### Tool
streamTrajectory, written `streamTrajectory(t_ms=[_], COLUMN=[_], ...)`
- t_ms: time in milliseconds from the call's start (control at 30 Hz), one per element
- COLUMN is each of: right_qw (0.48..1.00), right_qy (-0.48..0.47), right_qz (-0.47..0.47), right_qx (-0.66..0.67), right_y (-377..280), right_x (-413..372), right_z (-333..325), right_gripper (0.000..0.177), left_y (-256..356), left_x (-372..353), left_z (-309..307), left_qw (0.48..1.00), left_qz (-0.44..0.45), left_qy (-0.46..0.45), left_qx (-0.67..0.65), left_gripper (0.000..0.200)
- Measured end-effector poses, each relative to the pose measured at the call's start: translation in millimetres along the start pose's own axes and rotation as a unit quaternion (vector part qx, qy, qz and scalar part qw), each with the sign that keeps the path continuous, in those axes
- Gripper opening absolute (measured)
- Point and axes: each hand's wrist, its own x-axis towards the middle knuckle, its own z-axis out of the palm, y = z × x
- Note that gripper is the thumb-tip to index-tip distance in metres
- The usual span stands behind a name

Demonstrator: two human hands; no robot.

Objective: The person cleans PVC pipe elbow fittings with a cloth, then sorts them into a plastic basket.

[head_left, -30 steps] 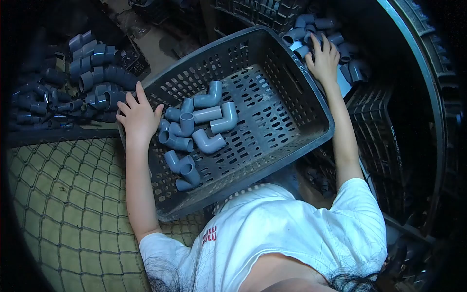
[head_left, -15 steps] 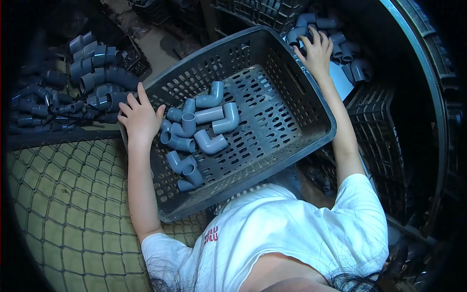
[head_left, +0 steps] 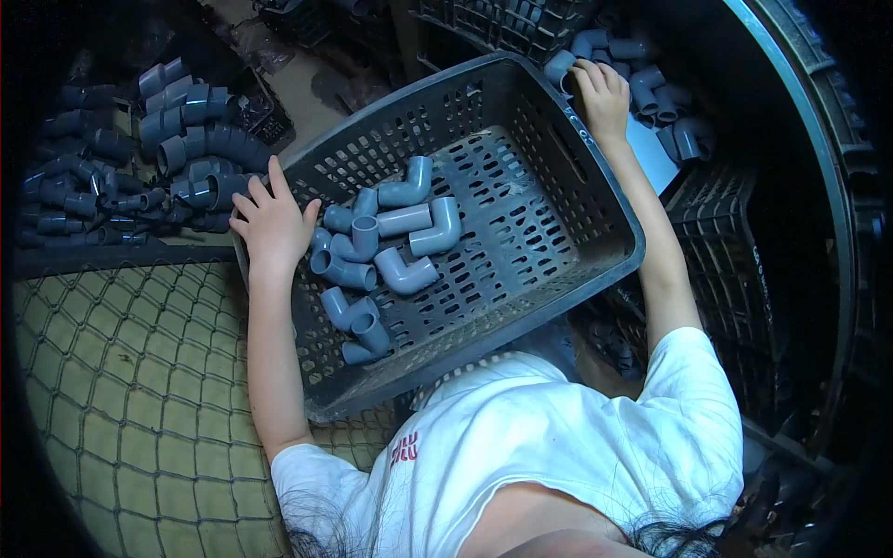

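Two hands are in view, and one dark slotted crate (head_left: pixel 521 219) lies tilted in front of the person. The left hand (head_left: pixel 276 220) rests on the crate's left rim, its fingers spread wide. The right hand (head_left: pixel 603 100) reaches past the opposite rim, its fingers bent beside one grey fitting (head_left: pixel 558 68); the thumb is hidden, so whether it grips that piece cannot be told.

Roughly nine grey elbows (head_left: pixel 406 272) lie inside the crate, gathered toward its left end; several overlap, so an exact count is uncertain. By the right hand is a pile of fittings (head_left: pixel 645 95) showing at least six pieces, with one pale sheet (head_left: pixel 654 158) partly covered beneath. At far left, a heap of fittings (head_left: pixel 191 116) is too crowded and dim to count. Two more crates show: an upper crate (head_left: pixel 502 20), cut off by the top edge, and a side crate (head_left: pixel 721 242), its white marking illegible.
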Motion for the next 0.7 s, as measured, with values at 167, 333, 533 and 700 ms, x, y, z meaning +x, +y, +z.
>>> streamTrajectory(t_ms=[167,333,533,700], right_qw=[0.988,0.93,0.971,0.979], right_qy=[0.114,0.044,-0.066,-0.17], right_qz=[0.05,0.012,0.052,0.104], right_qx=[0.092,0.365,0.225,0.033], right_y=[-8.1,-33.2,-17.2,38.0], right_x=[17.0,62.7,57.8,8.3], right_z=[-45.4,-122.9,-95.2,-59.6], right_gripper=[0.027,0.022,0.038,0.038], left_y=[-0.7,3.0,3.6,0.7], left_x=[1.0,3.4,2.7,-0.2], left_z=[3.2,2.9,5.4,5.3], left_qw=[1.0,0.999,0.999,0.999], left_qz=[0.0,-0.005,-0.004,-0.007], left_qy=[0.005,0.003,0.015,0.019], left_qx=[0.005,0.037,0.042,0.041], left_gripper=[0.09,0.09,0.091,0.091])
